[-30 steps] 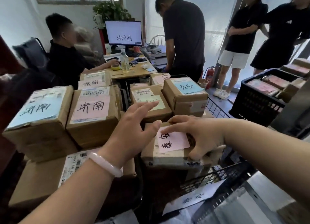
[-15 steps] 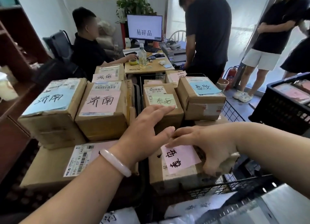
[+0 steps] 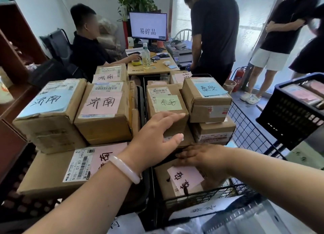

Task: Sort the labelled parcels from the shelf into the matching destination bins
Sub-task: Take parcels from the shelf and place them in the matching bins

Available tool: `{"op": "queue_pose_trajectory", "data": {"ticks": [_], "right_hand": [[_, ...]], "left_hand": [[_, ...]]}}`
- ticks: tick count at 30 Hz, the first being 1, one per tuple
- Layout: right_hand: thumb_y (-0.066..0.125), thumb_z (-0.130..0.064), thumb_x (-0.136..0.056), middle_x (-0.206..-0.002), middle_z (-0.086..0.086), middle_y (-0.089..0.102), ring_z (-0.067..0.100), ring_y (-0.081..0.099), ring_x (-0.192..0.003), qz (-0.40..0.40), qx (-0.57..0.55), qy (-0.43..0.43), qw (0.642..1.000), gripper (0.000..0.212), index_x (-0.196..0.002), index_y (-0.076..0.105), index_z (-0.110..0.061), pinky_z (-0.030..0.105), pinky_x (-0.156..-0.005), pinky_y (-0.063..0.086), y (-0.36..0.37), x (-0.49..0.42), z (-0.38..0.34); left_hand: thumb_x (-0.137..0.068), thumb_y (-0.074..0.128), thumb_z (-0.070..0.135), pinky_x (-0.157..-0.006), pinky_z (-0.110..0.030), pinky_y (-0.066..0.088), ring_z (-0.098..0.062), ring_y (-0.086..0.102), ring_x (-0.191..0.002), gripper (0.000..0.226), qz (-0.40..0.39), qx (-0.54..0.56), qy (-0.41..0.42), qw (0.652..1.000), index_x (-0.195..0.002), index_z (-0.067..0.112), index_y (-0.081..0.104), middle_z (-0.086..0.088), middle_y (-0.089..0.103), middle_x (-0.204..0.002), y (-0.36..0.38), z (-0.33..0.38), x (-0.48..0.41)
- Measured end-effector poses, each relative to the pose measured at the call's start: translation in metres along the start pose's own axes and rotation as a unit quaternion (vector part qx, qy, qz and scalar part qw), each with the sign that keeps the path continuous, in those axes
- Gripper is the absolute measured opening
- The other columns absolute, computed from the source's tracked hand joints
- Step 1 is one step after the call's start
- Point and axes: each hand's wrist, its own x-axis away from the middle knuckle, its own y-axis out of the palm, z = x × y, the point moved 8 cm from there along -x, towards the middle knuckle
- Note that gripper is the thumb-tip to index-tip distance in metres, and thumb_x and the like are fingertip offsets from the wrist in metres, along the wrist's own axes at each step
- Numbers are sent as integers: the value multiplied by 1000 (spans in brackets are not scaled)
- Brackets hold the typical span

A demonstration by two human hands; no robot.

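Now the left hand point(image 3: 154, 133) reaches forward with its fingers stretched out and slightly spread. The fingertips lie over the top front edge of a brown cardboard box with a green handwritten note point(image 3: 175, 128), and the thumb sits against its front face. It clasps nothing. A pale, smooth bangle point(image 3: 125, 168) circles that wrist. The right hand point(image 3: 203, 161) comes in from the right, palm down, fingers straight and pointing left. It lies flat across the far edge of the brown cardboard parcel with a pink handwritten note point(image 3: 163, 181), resting rather than gripping. That parcel sits inside the black wire basket point(image 3: 245, 133), just below the green-noted box.
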Motion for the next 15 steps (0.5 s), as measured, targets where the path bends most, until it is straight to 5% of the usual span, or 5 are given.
{"op": "queue_pose_trajectory", "data": {"ticks": [7,15], "right_hand": [[72,-50,-75,-154,-13,34,18,34,-139,64,-57,128,988,86,-147,26,-45,43,-113,31,-19,21,16],[64,-70,-74,-154,-32,13,2,17,-142,229,-186,330,897,87,-144,13,-61,38,-117,24,-10,118,7]], "left_hand": [[-95,60,39,-114,-29,31,1,30,-135,57,-42,-31,36,998,-147,38,39,20,39,-141,11,8,-4],[-90,53,59,-115,-31,11,-5,13,-144,69,-101,-125,88,983,-149,53,18,18,23,-157,56,29,-3]]}}
